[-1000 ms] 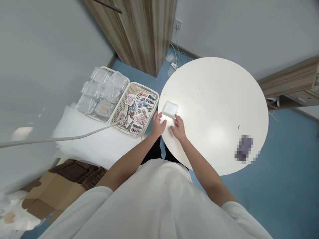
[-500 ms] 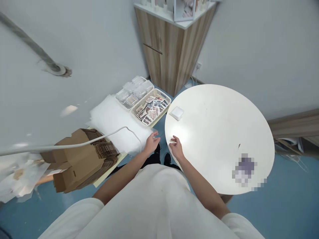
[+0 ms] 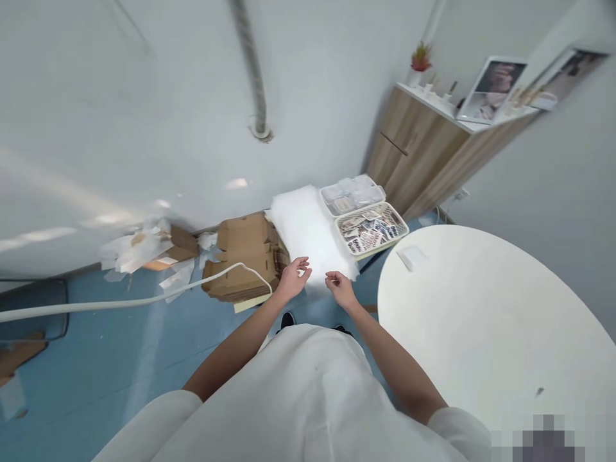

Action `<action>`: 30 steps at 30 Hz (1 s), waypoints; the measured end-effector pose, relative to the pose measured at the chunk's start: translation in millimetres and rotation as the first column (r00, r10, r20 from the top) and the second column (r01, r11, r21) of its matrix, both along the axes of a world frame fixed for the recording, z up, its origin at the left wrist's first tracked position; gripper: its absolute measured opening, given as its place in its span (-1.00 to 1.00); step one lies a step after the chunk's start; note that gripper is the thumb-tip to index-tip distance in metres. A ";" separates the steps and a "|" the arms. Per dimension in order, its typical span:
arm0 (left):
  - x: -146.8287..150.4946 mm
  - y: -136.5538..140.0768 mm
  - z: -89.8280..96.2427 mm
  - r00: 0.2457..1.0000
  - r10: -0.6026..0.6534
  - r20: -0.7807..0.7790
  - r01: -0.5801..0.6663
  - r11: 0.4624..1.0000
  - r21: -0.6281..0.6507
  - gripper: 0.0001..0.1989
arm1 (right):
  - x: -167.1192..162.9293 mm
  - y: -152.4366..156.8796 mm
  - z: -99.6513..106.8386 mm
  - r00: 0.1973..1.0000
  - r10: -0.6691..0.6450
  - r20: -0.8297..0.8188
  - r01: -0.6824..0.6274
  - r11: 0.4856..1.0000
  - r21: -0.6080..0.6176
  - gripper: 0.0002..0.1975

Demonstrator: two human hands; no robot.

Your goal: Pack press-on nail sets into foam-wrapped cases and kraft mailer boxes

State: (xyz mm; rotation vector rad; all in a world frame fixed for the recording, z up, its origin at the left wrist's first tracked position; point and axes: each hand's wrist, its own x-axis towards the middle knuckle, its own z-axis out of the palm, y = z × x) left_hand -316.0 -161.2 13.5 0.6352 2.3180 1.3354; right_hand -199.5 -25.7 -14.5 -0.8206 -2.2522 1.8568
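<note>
My left hand (image 3: pixel 293 281) is held in front of me with its fingers apart and nothing in it. It is nearest to the close end of a stack of white foam sheets (image 3: pixel 312 231) and the flat brown cardboard boxes (image 3: pixel 245 266) on its left. Opposite it, my right hand (image 3: pixel 341 289) hovers by the stack's near right corner, fingers loosely bent and a gap at the thumb; I see nothing held. Beyond the stack are a white basket of printed cards with small items (image 3: pixel 370 229) and a white basket of clear plastic packets (image 3: pixel 351 192).
On my right stands a round white table (image 3: pixel 471 308) bearing a small white square item (image 3: pixel 412 258). A white cable (image 3: pixel 144 300) crosses at left. Behind are a wood-grain cabinet (image 3: pixel 418 154) and a wall pipe (image 3: pixel 253 70). Torn packaging (image 3: pixel 139 247) lies at the left wall.
My view has swung left, so the foam stack now lies before my hands and the round table sits further right. Both hands keep about the same pose, without anything visible in them.
</note>
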 end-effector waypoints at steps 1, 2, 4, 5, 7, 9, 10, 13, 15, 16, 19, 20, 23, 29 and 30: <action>-11.8 -17.1 1.3 0.998 0.025 -0.056 -0.027 0.999 -0.031 -0.62 | -15.4 -9.1 2.5 0.998 0.057 0.013 -0.057 0.998 0.022 -0.70; -23.5 -34.1 1.8 0.993 0.045 -0.112 -0.052 0.997 -0.060 -0.62 | -30.9 -18.7 4.9 0.993 0.113 0.028 -0.114 0.992 0.054 -0.68; -45.3 -67.0 0.4 0.977 0.064 -0.204 -0.090 0.989 -0.119 -0.63 | -61.4 -38.5 9.0 0.976 0.204 0.070 -0.213 0.963 0.164 -0.62; -54.8 -82.2 -1.4 0.970 0.067 -0.232 -0.106 0.982 -0.157 -0.63 | -75.9 -48.4 10.5 0.968 0.230 0.099 -0.247 0.939 0.239 -0.59; -69.9 -109.4 -7.2 0.969 0.044 -0.244 -0.110 0.958 -0.263 -0.59 | -102.2 -67.3 12.4 0.954 0.244 0.175 -0.295 0.870 0.396 -0.52; -78.8 -131.9 -15.0 0.978 -0.028 -0.207 -0.057 0.918 -0.391 -0.52 | -123.0 -85.1 13.0 0.938 0.234 0.256 -0.336 0.796 0.503 -0.51; -81.1 -141.3 -19.4 0.981 -0.073 -0.179 -0.015 0.895 -0.446 -0.48 | -131.0 -93.4 12.9 0.927 0.226 0.298 -0.360 0.760 0.541 -0.53; -82.9 -162.4 -31.9 0.975 -0.185 -0.121 0.098 0.851 -0.516 -0.42 | -146.5 -115.3 12.1 0.880 0.206 0.427 -0.452 0.640 0.622 -0.64; -83.1 -170.6 -38.6 0.967 -0.224 -0.125 0.132 0.853 -0.504 -0.42 | -151.9 -125.2 12.0 0.847 0.172 0.503 -0.503 0.563 0.655 -0.71; -83.6 -173.2 -41.2 0.964 -0.233 -0.130 0.141 0.859 -0.492 -0.44 | -153.8 -128.2 12.4 0.833 0.145 0.534 -0.520 0.536 0.666 -0.72; -87.5 -178.0 -45.8 0.962 -0.237 -0.134 0.158 0.886 -0.437 -0.50 | -157.2 -128.3 16.6 0.809 0.074 0.583 -0.529 0.521 0.669 -0.69; -89.4 -179.4 -46.6 0.961 -0.242 -0.135 0.166 0.895 -0.415 -0.53 | -157.6 -126.0 18.8 0.809 0.064 0.584 -0.523 0.532 0.666 -0.69; -95.0 -183.9 -48.0 0.939 -0.301 -0.170 0.225 0.906 -0.359 -0.64 | -154.9 -117.5 26.3 0.816 0.059 0.575 -0.500 0.571 0.651 -0.70; -96.7 -185.3 -49.7 0.867 -0.438 -0.238 0.319 0.854 -0.410 -0.68 | -129.0 -130.2 32.7 0.950 0.073 0.304 -0.296 0.529 0.795 -0.69; -95.9 -184.5 -49.4 0.866 -0.432 -0.253 0.302 0.854 -0.424 -0.68 | -122.8 -136.8 31.3 0.961 0.123 0.247 -0.275 0.489 0.828 -0.70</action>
